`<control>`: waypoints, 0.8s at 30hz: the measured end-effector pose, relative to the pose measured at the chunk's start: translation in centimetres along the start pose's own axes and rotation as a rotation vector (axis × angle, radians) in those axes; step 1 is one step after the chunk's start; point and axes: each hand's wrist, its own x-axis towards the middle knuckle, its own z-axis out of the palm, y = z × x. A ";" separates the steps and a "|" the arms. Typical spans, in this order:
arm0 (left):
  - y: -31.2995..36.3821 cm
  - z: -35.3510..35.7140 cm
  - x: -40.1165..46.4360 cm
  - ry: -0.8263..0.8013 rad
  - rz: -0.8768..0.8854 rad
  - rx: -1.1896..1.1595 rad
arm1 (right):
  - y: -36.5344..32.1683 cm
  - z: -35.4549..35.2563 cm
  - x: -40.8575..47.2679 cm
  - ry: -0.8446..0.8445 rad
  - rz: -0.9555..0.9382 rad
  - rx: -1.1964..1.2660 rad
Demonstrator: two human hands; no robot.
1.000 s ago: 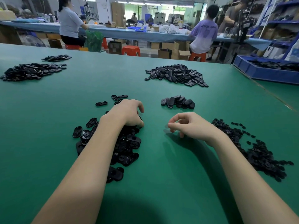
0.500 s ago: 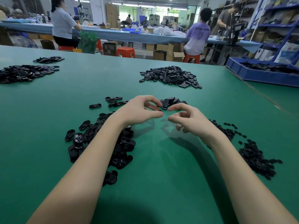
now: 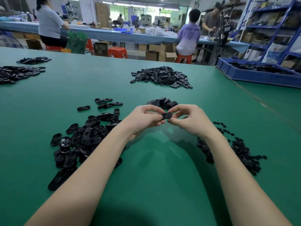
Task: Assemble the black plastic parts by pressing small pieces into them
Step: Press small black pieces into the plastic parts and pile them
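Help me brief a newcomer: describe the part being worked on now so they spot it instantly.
On the green table, find the two hands meeting mid-table. Between their fingertips sits one black oval part, pinched by left hand and right hand. Unlike the piled parts around, it is lifted off the table.

Oval parts pile (image 3: 84, 137) left on table (image 3: 154, 168), small pieces pile (image 3: 236, 149) right, assembled heap (image 3: 162, 101) behind hands.

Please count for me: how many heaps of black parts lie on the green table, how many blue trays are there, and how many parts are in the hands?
heaps of black parts: 6 (loose scattered parts not counted)
blue tray: 1
black part pinched between left hand and right hand: 1
Total: 8
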 end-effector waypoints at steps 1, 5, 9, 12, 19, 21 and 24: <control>0.0 0.0 0.0 0.006 0.025 0.042 | 0.0 -0.2 0.0 -0.001 0.002 0.008; -0.1 0.4 -0.1 0.019 0.063 0.136 | -0.1 -0.5 -0.1 -0.029 0.016 0.050; -0.5 0.7 0.0 0.037 0.026 0.198 | 0.2 -1.5 -0.2 -0.037 0.058 0.038; -0.8 0.9 0.1 0.068 -0.010 0.168 | 1.2 -2.9 -0.1 0.032 0.143 -0.025; -1.8 3.0 -0.5 -0.050 0.288 1.014 | 3.8 -4.0 -0.4 0.103 0.336 -0.343; -2.4 3.7 -0.7 -0.084 0.336 1.189 | 3.7 -3.3 -0.3 0.096 0.315 -0.422; -2.6 3.5 -0.5 -0.050 0.387 1.197 | 3.4 -2.2 -0.1 0.100 0.265 -0.480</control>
